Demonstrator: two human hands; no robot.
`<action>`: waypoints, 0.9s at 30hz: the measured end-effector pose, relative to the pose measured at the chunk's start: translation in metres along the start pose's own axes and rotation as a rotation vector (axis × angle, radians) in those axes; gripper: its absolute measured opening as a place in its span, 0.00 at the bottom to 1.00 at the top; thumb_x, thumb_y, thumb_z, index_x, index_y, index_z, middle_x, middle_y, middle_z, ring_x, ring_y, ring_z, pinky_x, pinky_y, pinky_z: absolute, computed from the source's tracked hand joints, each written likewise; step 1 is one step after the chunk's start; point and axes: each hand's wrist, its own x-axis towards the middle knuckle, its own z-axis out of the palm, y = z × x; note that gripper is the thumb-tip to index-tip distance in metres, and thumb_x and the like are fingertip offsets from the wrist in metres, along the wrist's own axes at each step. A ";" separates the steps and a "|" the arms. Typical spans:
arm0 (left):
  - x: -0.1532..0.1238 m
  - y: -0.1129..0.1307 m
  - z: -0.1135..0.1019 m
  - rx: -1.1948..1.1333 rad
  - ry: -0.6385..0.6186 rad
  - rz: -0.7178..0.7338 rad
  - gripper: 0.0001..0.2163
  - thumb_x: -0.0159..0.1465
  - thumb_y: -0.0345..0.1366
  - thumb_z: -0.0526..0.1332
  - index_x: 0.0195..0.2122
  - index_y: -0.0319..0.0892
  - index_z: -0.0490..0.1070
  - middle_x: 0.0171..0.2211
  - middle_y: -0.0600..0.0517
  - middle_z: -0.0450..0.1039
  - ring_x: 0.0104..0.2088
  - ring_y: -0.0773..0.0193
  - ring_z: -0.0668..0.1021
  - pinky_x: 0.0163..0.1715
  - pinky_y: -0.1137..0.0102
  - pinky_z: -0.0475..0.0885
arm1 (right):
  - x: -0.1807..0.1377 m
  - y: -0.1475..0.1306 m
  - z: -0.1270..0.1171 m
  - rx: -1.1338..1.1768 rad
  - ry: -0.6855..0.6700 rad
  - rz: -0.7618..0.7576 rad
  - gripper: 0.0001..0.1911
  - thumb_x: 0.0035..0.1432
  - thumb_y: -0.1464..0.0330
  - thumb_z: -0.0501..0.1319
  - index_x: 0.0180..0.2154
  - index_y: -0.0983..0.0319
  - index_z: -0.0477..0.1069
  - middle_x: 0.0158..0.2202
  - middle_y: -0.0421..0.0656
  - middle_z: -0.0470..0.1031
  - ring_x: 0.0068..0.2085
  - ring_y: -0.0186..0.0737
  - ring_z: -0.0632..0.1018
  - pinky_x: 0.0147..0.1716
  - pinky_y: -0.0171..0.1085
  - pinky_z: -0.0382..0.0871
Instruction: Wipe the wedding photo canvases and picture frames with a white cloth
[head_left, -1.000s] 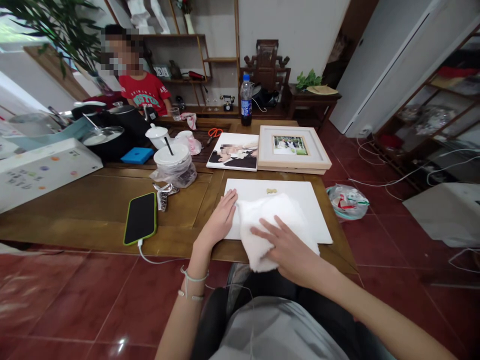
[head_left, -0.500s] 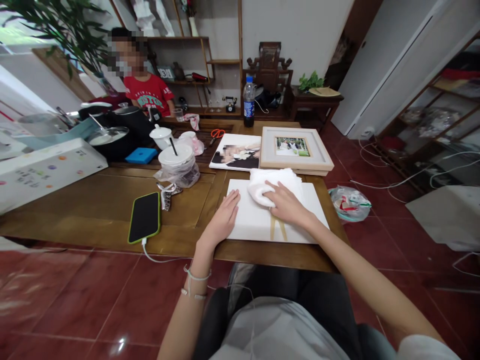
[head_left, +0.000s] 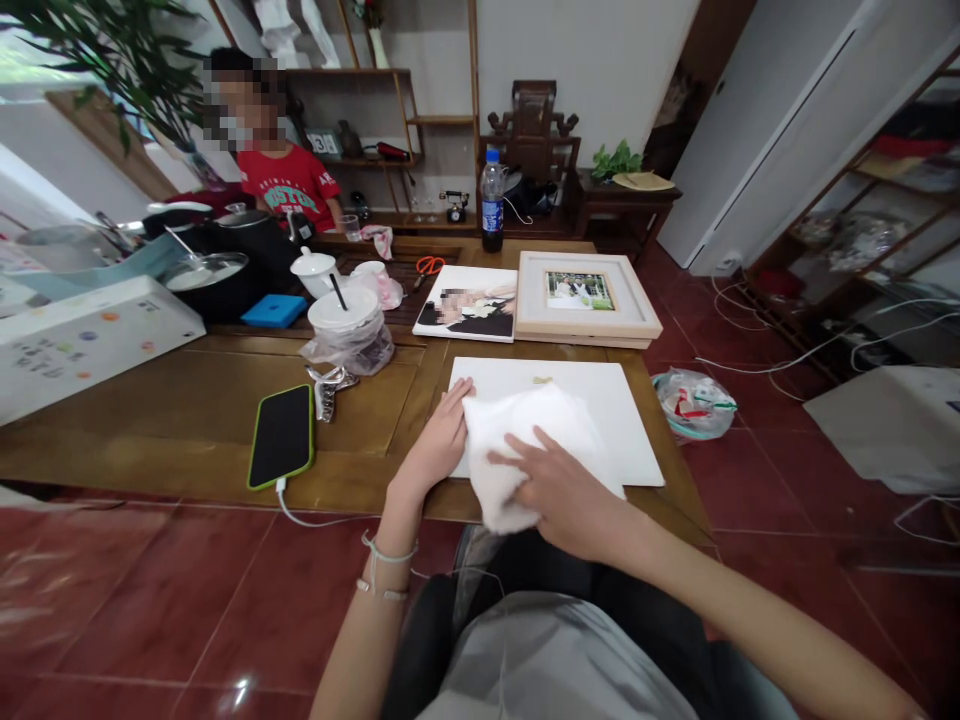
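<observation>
A flat white panel (head_left: 630,425) lies at the table's near edge, with a small tan mark showing near its far side. My left hand (head_left: 437,437) rests flat on the panel's left edge, fingers stretched out. Under my right hand (head_left: 566,490) is a folded white cloth (head_left: 555,405), which covers the panel's near middle and hangs past its front edge. The right fingers are spread over the cloth and press into it; the thumb side is partly hidden.
Beyond the panel lie a photo print (head_left: 480,318) and a pale wooden picture frame (head_left: 536,265). A phone (head_left: 281,437) on a cable, a lidded cup (head_left: 345,312) and orange scissors (head_left: 430,265) are to the left. A bottle (head_left: 492,205) stands behind; a person (head_left: 289,185) is across the table.
My right hand has drawn the cloth toward me, from the panel's far side to its near edge. The left hand stays on the panel's left edge.
</observation>
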 end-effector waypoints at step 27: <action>-0.004 0.009 -0.008 -0.075 0.124 -0.093 0.23 0.68 0.39 0.43 0.62 0.34 0.53 0.64 0.43 0.52 0.64 0.60 0.56 0.64 0.64 0.51 | 0.039 0.004 0.019 -0.218 0.110 -0.005 0.15 0.55 0.77 0.53 0.37 0.63 0.77 0.61 0.49 0.61 0.63 0.58 0.55 0.60 0.58 0.45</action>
